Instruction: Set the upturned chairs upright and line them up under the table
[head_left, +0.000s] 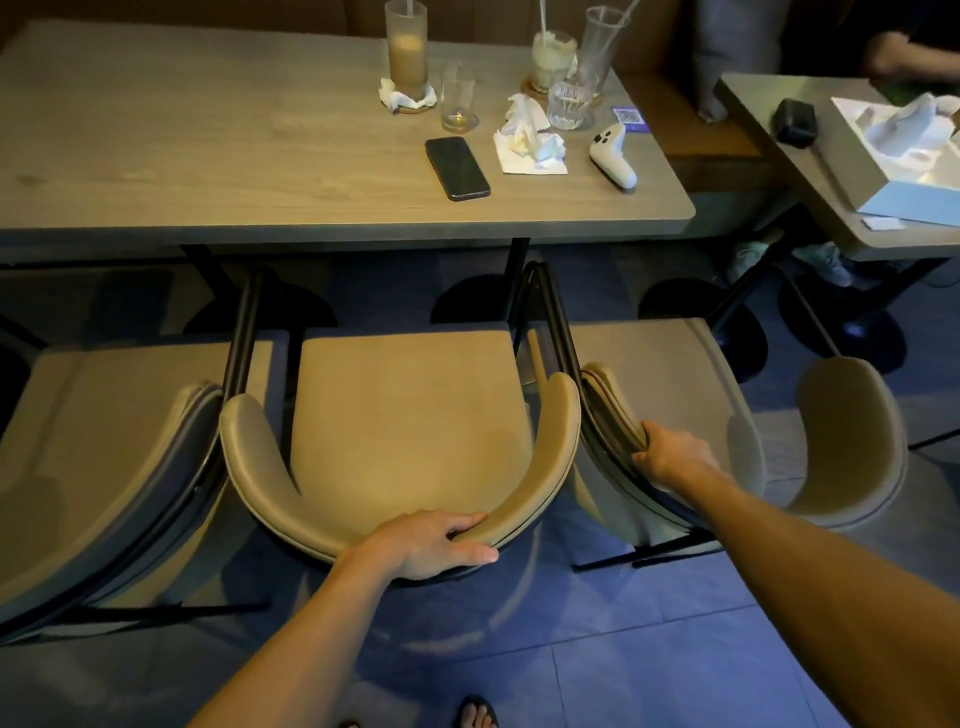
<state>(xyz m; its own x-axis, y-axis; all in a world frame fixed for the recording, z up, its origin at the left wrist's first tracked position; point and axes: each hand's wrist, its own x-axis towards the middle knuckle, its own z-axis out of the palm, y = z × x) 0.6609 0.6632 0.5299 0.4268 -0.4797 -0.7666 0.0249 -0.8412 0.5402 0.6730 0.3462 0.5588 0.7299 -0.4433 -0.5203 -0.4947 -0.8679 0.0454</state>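
Three beige padded chairs with dark metal frames stand upright side by side in front of a long wooden table (208, 171). My left hand (431, 540) grips the curved backrest of the middle chair (405, 415) at its rear. My right hand (672, 452) is closed on the left end of the backrest of the right chair (675, 374). The left chair (104, 415) stands untouched, its seat partly cut off by the frame edge. The front legs of the chairs reach toward the table's edge; the seats are mostly outside it.
On the table lie a black phone (457, 169), crumpled napkins (530, 140), several glasses (408, 52) and a white controller (613, 156). A second table (779, 156) with a tissue box (893, 130) stands at right. Round table bases (467, 301) sit on the tiled floor (623, 649).
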